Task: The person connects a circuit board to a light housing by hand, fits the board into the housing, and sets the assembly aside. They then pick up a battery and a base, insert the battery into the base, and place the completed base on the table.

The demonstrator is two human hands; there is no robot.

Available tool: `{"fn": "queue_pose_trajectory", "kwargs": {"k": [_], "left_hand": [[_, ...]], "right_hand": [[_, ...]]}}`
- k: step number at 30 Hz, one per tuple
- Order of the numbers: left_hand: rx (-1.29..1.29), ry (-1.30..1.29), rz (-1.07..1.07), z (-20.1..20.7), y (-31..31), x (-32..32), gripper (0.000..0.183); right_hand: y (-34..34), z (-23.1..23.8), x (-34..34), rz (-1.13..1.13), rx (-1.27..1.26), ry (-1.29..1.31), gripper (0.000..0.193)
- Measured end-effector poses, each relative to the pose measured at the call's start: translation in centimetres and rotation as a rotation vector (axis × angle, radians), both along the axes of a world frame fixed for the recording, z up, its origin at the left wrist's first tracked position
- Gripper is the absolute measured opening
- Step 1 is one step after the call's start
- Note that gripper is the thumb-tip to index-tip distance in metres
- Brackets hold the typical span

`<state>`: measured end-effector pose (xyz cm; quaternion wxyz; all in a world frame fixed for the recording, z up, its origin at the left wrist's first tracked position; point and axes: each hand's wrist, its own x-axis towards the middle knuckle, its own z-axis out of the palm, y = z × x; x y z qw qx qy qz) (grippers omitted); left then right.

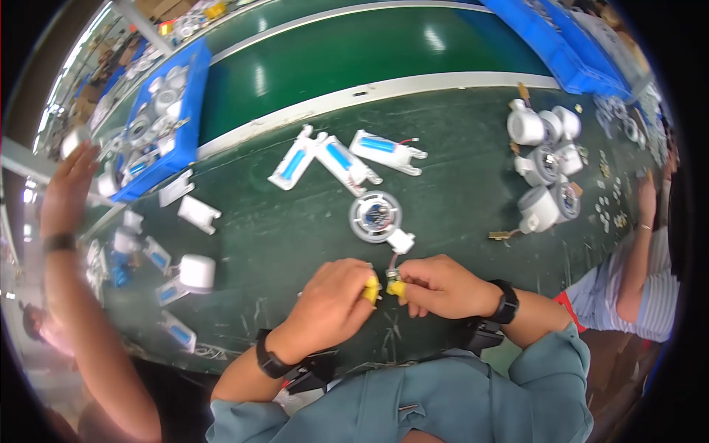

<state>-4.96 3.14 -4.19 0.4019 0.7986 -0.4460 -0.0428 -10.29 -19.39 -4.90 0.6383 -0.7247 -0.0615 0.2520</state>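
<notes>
My left hand is closed, its fingertips pressed together near the table's front edge, with yellow covering at the tips. What it pinches, if anything, is too small to make out. Just to its right, my right hand is closed in a pinch, also yellow at a fingertip, on a small wired part. A thin wire leads from that part up to a small white plastic block. The block touches a round white housing with a circuit board showing inside. Beyond it lie several white plates with blue cylindrical cells.
White lamp-like housings cluster at the right. Blue bins stand at the far left and far right, beside a green conveyor. A white cup-shaped part and more plates lie left. Other people's arms reach in at both sides.
</notes>
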Motion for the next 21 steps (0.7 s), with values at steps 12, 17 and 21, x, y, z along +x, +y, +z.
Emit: {"fn": "queue_pose_trajectory", "kwargs": {"k": [12,17,21], "left_hand": [[0.155,-0.198,-0.055,0.8,-0.2,-0.1,0.03],[0.034,0.022,0.05,-0.3,-0.4,-0.2,0.028],[0.017,-0.072,0.037,0.1,-0.6,-0.1,0.026]], "right_hand": [[-0.3,0.2,0.0,0.068,-0.043,-0.011,0.011],[-0.2,0.6,-0.2,-0.02,0.111,0.094,0.012],[-0.1,0.6,-0.2,0.012,0.077,0.069,0.012]]}}
